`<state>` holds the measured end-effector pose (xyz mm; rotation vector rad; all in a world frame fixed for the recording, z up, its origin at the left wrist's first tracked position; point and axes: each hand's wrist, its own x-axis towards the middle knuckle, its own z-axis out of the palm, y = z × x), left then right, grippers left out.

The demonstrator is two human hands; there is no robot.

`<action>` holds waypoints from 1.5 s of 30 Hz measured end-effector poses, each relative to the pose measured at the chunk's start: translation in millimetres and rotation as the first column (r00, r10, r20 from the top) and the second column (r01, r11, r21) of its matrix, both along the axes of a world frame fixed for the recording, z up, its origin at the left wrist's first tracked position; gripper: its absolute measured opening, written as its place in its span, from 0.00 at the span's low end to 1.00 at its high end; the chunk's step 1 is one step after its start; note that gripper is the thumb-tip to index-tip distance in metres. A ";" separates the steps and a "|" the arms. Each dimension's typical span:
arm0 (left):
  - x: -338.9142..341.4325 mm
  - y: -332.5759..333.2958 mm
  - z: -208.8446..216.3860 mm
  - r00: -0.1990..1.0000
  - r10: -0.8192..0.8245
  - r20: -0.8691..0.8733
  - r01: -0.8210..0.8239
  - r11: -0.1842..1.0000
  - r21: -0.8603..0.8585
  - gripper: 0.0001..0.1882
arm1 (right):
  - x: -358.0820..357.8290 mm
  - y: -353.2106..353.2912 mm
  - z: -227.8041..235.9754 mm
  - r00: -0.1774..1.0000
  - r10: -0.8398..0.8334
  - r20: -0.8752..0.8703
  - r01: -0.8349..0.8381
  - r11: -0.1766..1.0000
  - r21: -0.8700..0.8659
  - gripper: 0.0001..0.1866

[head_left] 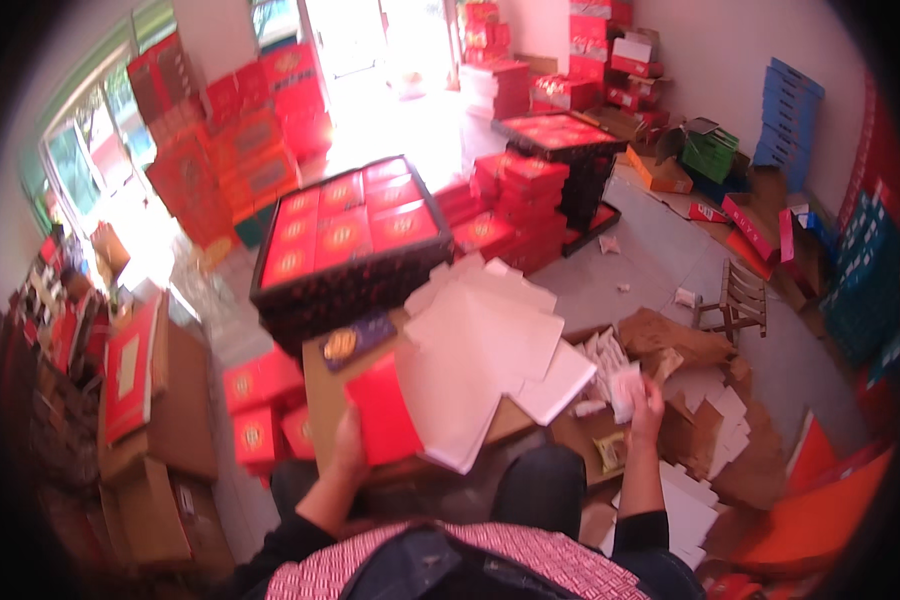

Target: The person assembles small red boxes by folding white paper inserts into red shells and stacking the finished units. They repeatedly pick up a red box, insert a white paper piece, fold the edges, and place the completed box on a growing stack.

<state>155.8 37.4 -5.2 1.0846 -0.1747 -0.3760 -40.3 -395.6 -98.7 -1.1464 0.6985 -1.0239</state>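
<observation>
My left hand [348,445] is closed on the left edge of a red carton [385,410] on the brown cardboard work surface [322,402]. Several flat white card blanks [480,345] are fanned out beside the carton, overlapping. A dark blue box [355,340] with a gold emblem lies behind it. Off to the right, my right hand [646,415] pinches a small whitish packet [625,388], its print too blurred to make out. Just beneath that hand, more whitish packets [600,358] lie in an open cardboard box, along with a yellowish packet [610,450].
A black crate [320,310] full of red gift boxes stands ahead, with more red boxes [265,385] on the floor at left. Torn cardboard [760,460] spreads at right near a small wooden folding stool [738,298]. Blue crates [790,120] are stacked by the wall.
</observation>
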 end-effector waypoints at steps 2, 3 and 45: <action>2.3 -1.4 -1.4 0.999 0.002 -0.053 -0.005 0.999 -0.041 0.27 | 15.3 34.3 85.0 0.977 0.183 0.105 -0.174 0.980 -0.096 0.23; 2.3 3.8 -3.1 0.996 0.002 -0.092 -0.007 0.998 -0.056 0.27 | 26.0 66.4 134.7 0.954 0.272 0.123 -0.245 0.949 -0.197 0.24; -102.8 -18.2 7.7 0.808 -0.521 0.273 0.433 0.841 0.324 0.10 | -60.9 252.6 129.5 0.761 0.321 -0.564 -0.591 0.703 -0.397 0.23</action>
